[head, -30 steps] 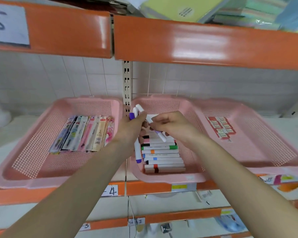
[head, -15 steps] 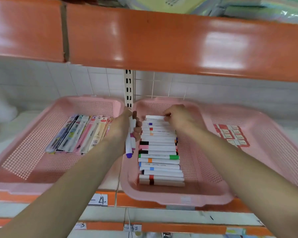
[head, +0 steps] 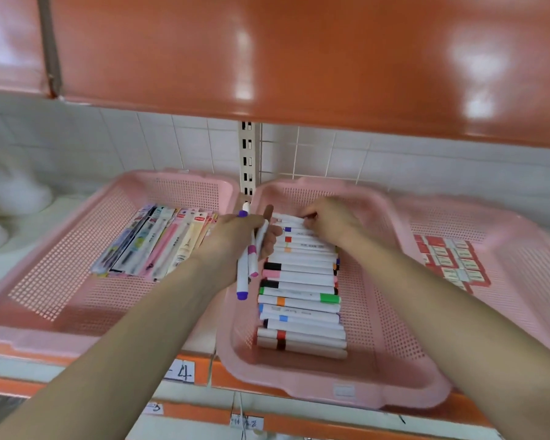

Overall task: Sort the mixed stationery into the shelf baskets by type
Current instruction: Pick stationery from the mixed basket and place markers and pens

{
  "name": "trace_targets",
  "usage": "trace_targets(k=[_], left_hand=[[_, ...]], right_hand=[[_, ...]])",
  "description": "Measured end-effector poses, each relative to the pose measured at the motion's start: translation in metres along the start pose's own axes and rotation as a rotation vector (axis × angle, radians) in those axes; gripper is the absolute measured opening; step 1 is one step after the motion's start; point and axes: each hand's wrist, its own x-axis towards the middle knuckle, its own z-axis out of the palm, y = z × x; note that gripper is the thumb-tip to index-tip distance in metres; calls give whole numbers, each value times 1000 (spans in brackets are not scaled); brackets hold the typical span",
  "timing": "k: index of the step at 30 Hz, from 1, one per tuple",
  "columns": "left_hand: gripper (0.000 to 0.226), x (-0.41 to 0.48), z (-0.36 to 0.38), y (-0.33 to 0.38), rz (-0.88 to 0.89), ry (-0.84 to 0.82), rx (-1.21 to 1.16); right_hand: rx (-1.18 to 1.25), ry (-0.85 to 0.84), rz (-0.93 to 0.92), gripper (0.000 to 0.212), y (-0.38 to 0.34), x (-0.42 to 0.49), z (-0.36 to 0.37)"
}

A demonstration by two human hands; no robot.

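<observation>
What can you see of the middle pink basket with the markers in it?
The middle basket is pink plastic, with a smooth rim and walls and floor full of little holes. It sits on the orange shelf, its front edge sticking out past it. Inside, white markers with coloured bands lie sideways in a row from front to back. The right hand rests on the markers at the back; the left hand holds spare markers above its left rim.
</observation>
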Motion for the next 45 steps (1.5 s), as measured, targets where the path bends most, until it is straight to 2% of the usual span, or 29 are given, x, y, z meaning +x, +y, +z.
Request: trace_targets(k=[3,6,10,14,19,22,25,29,33,35,42,45], left_hand=[[13,0,6,-1,35,-14,42],[14,1,11,-1,49,-32,71],[15,0,19,-5,89,-31,121],[14,-2,23,-10,94,-39,151],[18,-8,22,-18,117,-109,264],[20,-12,20,-21,111,-135,253],[16,-9,16,-20,84,-16,96],[15,-3,3,-6,114,167,-159],[24,-1,-3,4,52,171,-298],[27,-1,-2,5,13,142,-324],[29,2,1,3,29,263,-43],[33,3,-2,2,30,226,13]], right_hand=[[109,89,31,26,-1,-7,-4],[332,175,35,21,-10,-21,-21],[697,81,11,13,-30,-53,-43],[800,10,68,10,-43,-73,-43],[772,0,100,27,-40,-83,-41],[787,-38,52,14,-40,-86,-40],[821,-40,54,14,-34,-87,-43],[855,89,134,13,-12,-77,-49],[751,332,279,17,6,-57,-40],[658,392,317,14,10,-47,-31],[476,340,338,14,16,-23,-2],[444,288,336,17,18,-23,5]])
